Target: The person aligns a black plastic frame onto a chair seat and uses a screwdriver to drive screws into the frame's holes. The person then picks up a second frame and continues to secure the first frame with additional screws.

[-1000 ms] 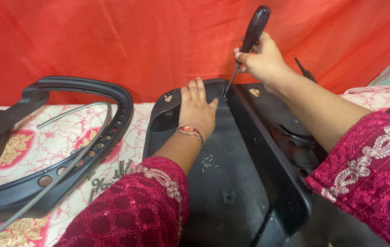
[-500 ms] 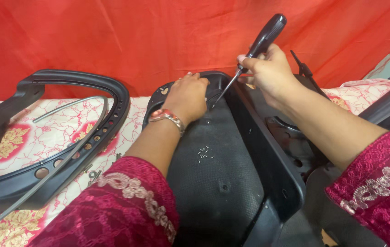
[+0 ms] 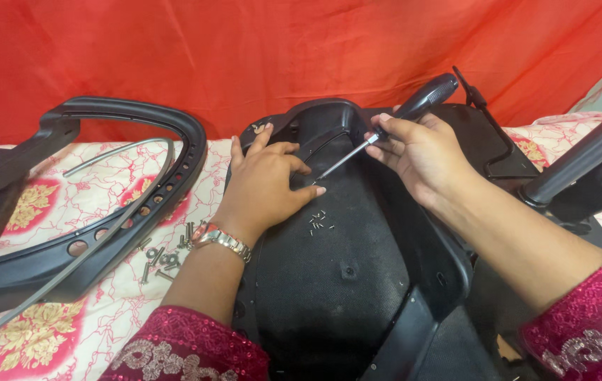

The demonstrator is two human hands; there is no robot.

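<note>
1. A red cloth point(image 3: 174, 49) is hanging behind everything.
2. A black curved frame point(image 3: 138, 120) is lying on the left, on a flowery sheet point(image 3: 47, 331). A thin grey rod point(image 3: 114, 149) is lying inside the frame.
3. Some bolts point(image 3: 163, 257) are lying on the sheet, just beside the left wrist, between the frame and the black seat point(image 3: 343, 282).
4. A grey pole point(image 3: 583, 159) is sticking up on the right, well apart from the hands.
5. A thin black lever point(image 3: 488, 120) is standing behind the right hand.
6. Tiny screws point(image 3: 320, 222) are lying loose on the seat, near the left fingertips point(image 3: 318, 190).
7. The left hand point(image 3: 265, 187) is lying flat and loose on the seat, grasping nothing, and its fingers are spreading just under the tool's shaft.
8. The right hand point(image 3: 421, 155) is grasping the screwdriver point(image 3: 424, 99) where the black handle meets the metal shaft.
9. The screwdriver is sitting over the top part of the seat. Its long side is slanting, with the handle up and to the right and the tip down and to the left. The tip is ending near the left fingers, and I cannot tell if it is touching the seat.
</note>
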